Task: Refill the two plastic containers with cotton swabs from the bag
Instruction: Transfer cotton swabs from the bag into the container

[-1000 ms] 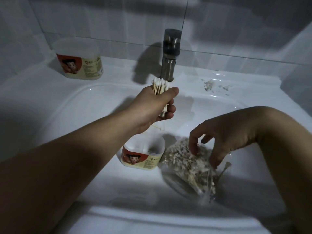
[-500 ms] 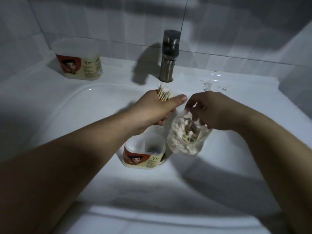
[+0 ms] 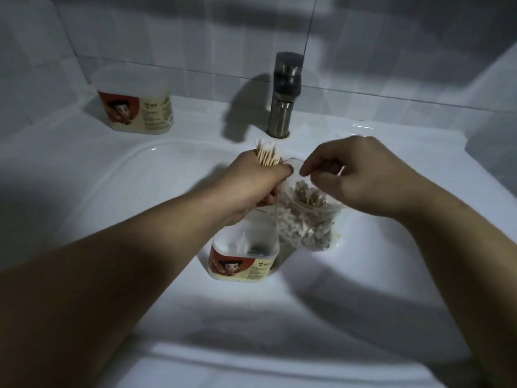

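Left hand (image 3: pixel 253 183) grips bunch of swabs (image 3: pixel 268 156), in front of tap (image 3: pixel 284 93). Right hand (image 3: pixel 349 175) pinches bag (image 3: pixel 306 217) top. Open container (image 3: pixel 244 257) in sink (image 3: pixel 117 175) under bag. Second container (image 3: pixel 137 105) left of tap.

White sink (image 3: pixel 117 191), steel faucet (image 3: pixel 284 96) at back ctr, grey tiled wall (image 3: pixel 167 32) behind w/ shadows.

White sink (image 3: pixel 117 175); grey-white wall tiles (image 3: pixel 167 32); brushed steel tap (image 3: pixel 284 93). Both translucent containers (image 3: pixel 243 257) (image 3: pixel 134 102) carry red-and-cream cartoon labels. Swabs (image 3: pixel 267 154): tan sticks, white tips.
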